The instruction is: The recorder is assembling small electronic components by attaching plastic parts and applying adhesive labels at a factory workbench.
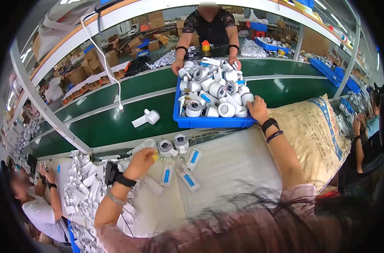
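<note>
A blue bin heaped with white round-headed handheld devices, some with grilles, sits ahead of me. My right hand grips its near right corner, fingers bent over the rim beside the devices. My left hand is closed above the bench, with a small yellow bit showing at its fingertips; what it holds is not clear. Just beyond it lies a white round-headed piece. Two open round heads stand to its right, wired to white handle halves with blue strips.
A co-worker opposite has both hands at the bin's far sides. A full woven sack stands at right. White casing parts are piled at left. One device lies on the green conveyor; a white cable hangs above.
</note>
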`<state>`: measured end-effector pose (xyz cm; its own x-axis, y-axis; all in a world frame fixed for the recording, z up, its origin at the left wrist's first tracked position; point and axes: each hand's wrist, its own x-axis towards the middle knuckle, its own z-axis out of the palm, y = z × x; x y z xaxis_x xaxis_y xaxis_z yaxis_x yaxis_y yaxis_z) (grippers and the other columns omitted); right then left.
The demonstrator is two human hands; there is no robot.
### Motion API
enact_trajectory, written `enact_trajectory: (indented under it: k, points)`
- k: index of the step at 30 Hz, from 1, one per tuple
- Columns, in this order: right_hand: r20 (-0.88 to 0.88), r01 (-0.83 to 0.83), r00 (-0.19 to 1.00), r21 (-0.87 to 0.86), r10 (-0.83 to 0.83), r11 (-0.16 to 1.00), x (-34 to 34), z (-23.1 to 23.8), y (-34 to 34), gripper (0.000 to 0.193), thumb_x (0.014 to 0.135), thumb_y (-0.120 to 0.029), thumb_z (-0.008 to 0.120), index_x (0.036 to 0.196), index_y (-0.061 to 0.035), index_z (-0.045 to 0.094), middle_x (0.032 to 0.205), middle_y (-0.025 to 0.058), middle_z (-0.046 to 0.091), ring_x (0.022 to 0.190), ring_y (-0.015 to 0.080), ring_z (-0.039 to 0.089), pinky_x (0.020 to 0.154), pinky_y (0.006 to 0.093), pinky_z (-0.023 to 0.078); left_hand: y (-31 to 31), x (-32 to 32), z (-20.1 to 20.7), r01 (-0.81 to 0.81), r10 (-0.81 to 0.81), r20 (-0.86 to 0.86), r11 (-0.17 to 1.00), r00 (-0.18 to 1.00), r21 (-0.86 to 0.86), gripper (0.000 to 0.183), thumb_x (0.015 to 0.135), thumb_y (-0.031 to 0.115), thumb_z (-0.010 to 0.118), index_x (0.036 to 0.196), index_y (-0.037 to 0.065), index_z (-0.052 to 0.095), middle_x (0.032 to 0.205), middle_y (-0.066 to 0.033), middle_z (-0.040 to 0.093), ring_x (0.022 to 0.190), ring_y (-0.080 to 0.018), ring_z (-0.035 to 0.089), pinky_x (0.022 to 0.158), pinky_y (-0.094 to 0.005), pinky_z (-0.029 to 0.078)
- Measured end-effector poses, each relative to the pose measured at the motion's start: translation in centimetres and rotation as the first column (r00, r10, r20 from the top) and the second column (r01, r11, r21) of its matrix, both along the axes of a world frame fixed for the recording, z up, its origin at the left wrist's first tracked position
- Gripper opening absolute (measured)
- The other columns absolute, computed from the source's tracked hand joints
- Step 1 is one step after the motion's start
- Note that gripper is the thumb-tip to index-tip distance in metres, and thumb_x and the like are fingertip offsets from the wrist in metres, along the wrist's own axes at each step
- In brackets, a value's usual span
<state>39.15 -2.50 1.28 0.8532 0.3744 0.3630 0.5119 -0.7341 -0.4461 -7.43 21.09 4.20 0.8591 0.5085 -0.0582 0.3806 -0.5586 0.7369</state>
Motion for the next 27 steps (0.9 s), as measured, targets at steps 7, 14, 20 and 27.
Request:
enact_trajectory:
  k: [7, 14, 20, 27]
  points:
    - [-0.108, -0.074, 0.992, -0.092, 0.064, 0.993, -1.2, 2.0, 0.6, 0.076, 0.079, -0.046, 0.064, 0.137, -0.0043, 0.039, 0.134, 0.0192, 0.047, 0.120, 0.0399, 0.048, 0.100, 0.0457, 0.041, 4.3, 11.8, -3.5, -0.115, 0.053, 0.395, 0.984, 0.917, 0.137, 0.046, 0.089, 0.018, 0.057, 0.127, -0.006, 0.047, 0.110, -0.0207, 0.062, 0.100, -0.0300, 0.062, 0.087, -0.0352, 0.047]
    - [0.220, -0.179, 0.954, -0.125, 0.204, 0.976, -4.8, 3.5, -1.2, 0.056, 0.078, -0.029, 0.067, 0.125, -0.0039, 0.050, 0.123, 0.0182, 0.054, 0.113, 0.0377, 0.050, 0.095, 0.0435, 0.044, 2.7, 11.7, -3.4, -0.075, 0.042, 0.430, 0.995, 0.902, 0.059, 0.036, 0.090, 0.009, 0.048, 0.124, -0.002, 0.050, 0.107, -0.0141, 0.062, 0.097, -0.0191, 0.061, 0.085, -0.0284, 0.047]
    - [0.117, -0.743, 0.666, 0.203, 0.737, 0.638, -16.2, 5.7, 0.0, 0.033, 0.083, -0.007, 0.065, 0.114, -0.0019, 0.057, 0.106, 0.0171, 0.059, 0.098, 0.0336, 0.058, 0.083, 0.0374, 0.047, -2.2, 3.8, 0.4, -0.158, 0.272, -0.218, 0.888, 0.937, 0.432, 0.036, 0.084, 0.023, 0.061, 0.110, -0.002, 0.055, 0.102, -0.0196, 0.064, 0.091, -0.0326, 0.064, 0.074, -0.0420, 0.051]
    - [0.173, -0.988, -0.029, -0.153, 0.985, -0.002, -25.7, 2.0, 10.1, 0.033, 0.076, -0.004, 0.063, 0.109, -0.0087, 0.063, 0.111, 0.0107, 0.060, 0.111, 0.0280, 0.054, 0.089, 0.0373, 0.044, -8.6, 1.0, -4.5, -0.284, 0.398, -0.141, 0.822, 0.907, 0.493, 0.042, 0.074, 0.026, 0.069, 0.105, 0.003, 0.055, 0.094, -0.0186, 0.063, 0.086, -0.0341, 0.063, 0.070, -0.0454, 0.051]
